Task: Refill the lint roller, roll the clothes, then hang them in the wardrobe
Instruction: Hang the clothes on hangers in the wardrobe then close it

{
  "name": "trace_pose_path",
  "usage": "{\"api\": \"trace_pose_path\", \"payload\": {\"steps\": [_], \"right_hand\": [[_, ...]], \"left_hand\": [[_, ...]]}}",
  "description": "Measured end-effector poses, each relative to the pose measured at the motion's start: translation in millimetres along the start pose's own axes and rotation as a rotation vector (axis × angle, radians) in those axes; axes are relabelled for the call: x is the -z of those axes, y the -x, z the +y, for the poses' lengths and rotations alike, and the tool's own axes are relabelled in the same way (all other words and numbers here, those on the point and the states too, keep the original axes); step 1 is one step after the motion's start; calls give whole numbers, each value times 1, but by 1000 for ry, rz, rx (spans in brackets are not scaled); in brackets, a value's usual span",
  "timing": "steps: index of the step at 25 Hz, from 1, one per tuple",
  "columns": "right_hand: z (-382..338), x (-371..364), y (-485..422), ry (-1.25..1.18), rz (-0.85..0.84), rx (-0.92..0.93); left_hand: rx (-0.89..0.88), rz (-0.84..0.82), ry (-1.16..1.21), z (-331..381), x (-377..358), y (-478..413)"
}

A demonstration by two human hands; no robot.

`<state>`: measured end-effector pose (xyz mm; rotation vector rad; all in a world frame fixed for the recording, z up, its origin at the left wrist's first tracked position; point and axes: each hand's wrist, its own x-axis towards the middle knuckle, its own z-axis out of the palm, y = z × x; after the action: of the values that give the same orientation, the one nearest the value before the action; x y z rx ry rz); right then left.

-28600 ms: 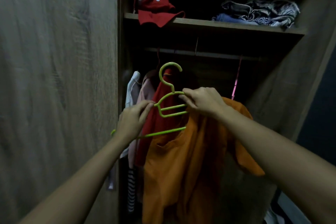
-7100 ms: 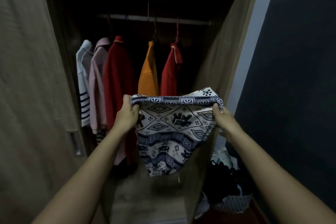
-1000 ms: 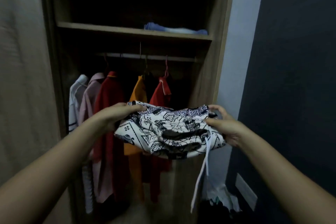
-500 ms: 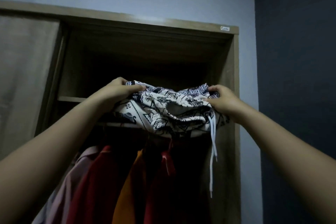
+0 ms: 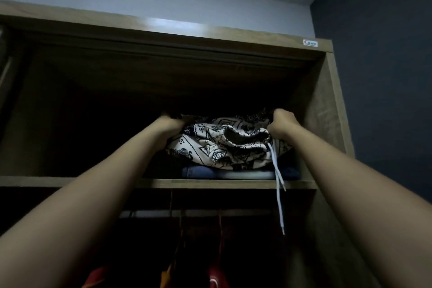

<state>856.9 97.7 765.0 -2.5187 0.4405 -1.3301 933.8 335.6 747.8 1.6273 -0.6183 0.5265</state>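
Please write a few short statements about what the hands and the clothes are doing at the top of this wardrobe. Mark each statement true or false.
1. The patterned shorts rest on a folded blue garment on the upper shelf. True.
2. One hand alone holds the shorts. False: the left hand and the right hand both grip them, one at each side.
3. A white drawstring hangs down past the shelf's front edge. True.
4. The shorts hang on a hanger. False: they lie on the shelf, above the rail.
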Motion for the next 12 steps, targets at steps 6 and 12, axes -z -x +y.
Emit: {"api": "trace_pose_path", "payload": {"steps": [6, 12], "right_hand": [[16, -32, 5, 300, 4, 296], [12, -21, 23, 188, -406, 643]], "left_hand": [[-27, -67, -778, -15, 2, -1], [-515, -548, -852, -9, 26, 12]]}}
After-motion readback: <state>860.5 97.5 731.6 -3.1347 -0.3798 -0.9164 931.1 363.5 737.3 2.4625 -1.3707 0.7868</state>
